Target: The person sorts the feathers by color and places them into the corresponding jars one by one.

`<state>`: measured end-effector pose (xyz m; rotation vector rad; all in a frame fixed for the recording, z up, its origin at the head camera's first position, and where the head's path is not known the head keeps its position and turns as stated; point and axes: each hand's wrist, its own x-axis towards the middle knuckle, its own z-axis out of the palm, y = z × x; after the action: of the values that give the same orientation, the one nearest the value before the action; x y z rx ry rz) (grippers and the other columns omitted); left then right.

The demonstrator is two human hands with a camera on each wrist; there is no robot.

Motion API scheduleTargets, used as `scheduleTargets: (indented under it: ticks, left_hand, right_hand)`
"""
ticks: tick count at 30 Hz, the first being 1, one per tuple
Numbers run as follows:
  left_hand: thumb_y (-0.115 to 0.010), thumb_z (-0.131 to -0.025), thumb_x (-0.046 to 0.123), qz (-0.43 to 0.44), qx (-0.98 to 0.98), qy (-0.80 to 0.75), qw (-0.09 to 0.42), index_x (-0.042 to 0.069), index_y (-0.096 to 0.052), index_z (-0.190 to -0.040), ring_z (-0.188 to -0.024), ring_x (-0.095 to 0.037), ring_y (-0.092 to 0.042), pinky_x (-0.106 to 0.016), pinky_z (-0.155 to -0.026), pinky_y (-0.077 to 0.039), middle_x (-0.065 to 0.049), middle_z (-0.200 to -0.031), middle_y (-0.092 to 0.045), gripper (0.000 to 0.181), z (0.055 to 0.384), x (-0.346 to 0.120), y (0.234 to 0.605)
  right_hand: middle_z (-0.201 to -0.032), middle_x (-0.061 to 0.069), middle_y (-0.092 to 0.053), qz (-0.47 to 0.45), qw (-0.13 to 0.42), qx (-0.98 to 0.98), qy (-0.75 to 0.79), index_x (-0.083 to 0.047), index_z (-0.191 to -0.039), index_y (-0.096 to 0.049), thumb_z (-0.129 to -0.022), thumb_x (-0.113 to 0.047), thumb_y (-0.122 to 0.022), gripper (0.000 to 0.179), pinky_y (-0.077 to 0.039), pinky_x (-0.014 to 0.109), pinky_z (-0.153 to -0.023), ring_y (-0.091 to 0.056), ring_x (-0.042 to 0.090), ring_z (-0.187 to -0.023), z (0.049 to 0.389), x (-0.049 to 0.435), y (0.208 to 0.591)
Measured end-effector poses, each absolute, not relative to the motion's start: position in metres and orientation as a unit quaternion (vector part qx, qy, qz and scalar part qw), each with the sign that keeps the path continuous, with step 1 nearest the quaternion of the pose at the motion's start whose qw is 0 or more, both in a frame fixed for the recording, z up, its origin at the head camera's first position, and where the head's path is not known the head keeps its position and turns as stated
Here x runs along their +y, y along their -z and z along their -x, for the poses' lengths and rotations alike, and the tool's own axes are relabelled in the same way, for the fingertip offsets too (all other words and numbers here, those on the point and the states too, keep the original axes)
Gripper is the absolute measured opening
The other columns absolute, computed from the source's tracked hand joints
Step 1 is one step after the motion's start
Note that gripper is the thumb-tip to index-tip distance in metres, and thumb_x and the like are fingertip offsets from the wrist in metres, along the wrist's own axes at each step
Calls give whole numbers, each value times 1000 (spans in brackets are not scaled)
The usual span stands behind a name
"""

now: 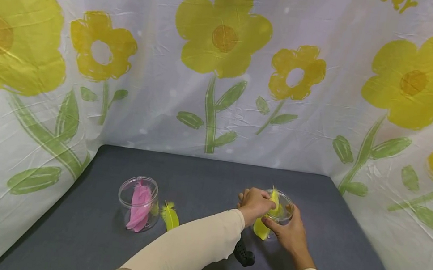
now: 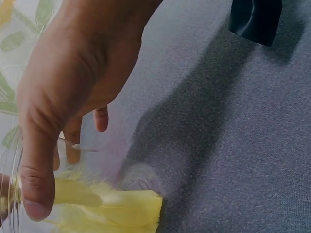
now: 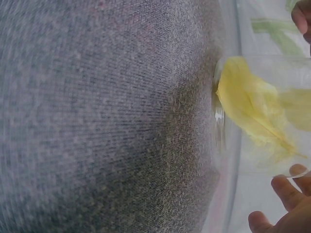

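A clear jar with yellow feathers inside stands on the dark table at the right. My right hand holds it by the side near the rim, thumb in front; in the left wrist view this hand reaches around the jar. My left hand is at the jar's mouth and pinches a yellow feather that sticks up there. Only a bit of the left hand shows in the right wrist view, at the top right corner. A larger yellow feather shows low in the jar.
To the left stands a second clear jar with pink feathers in it. A loose yellow feather lies beside it, partly behind the left sleeve. A cloth with printed flowers hangs behind the table.
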<state>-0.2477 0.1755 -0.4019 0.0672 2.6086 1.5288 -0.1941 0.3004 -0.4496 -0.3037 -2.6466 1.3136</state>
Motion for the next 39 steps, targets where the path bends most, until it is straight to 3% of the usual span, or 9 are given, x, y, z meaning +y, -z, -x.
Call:
scheduleTargets:
  ticks: [19, 26, 33, 39]
  left_hand:
    - [-83, -73, 23, -16, 847, -529, 57, 22, -66, -65, -93, -23, -43, -49, -76, -39, 5, -87, -51, 19, 245, 162, 409]
    - [-82, -74, 18, -36, 808, -585, 57, 20, -69, -67, -99, -25, -47, -47, -80, -44, 7, -84, -56, 15, 245, 151, 410]
    - [-76, -81, 13, -71, 766, -636, 67, 16, -69, -78, -76, -18, -56, -38, -66, -49, 3, -83, -60, 8, 245, 131, 403]
    - [-75, -81, 12, -79, 766, -636, 54, 13, -69, -81, -73, -18, -56, -34, -62, -47, 1, -82, -60, 6, 251, 106, 403]
  right_hand:
    - [-142, 32, -34, 99, 95, -890, -436, 5, -149, -14, -76, -50, -79, 112, -35, 61, -97, -39, 47, -125, 196, 296, 453]
    - [-143, 30, -34, 94, 100, -889, -436, 4, -149, -16, -76, -46, -80, 108, -35, 60, -96, -38, 47, -125, 195, 296, 453]
    - [-143, 30, -33, 97, 93, -883, -449, 4, -149, -15, -76, -45, -80, 109, -32, 60, -98, -38, 46, -125, 194, 295, 451]
    - [-141, 29, -35, 101, 102, -876, -461, 3, -149, -16, -75, -44, -81, 109, -31, 58, -100, -39, 44, -124, 195, 298, 451]
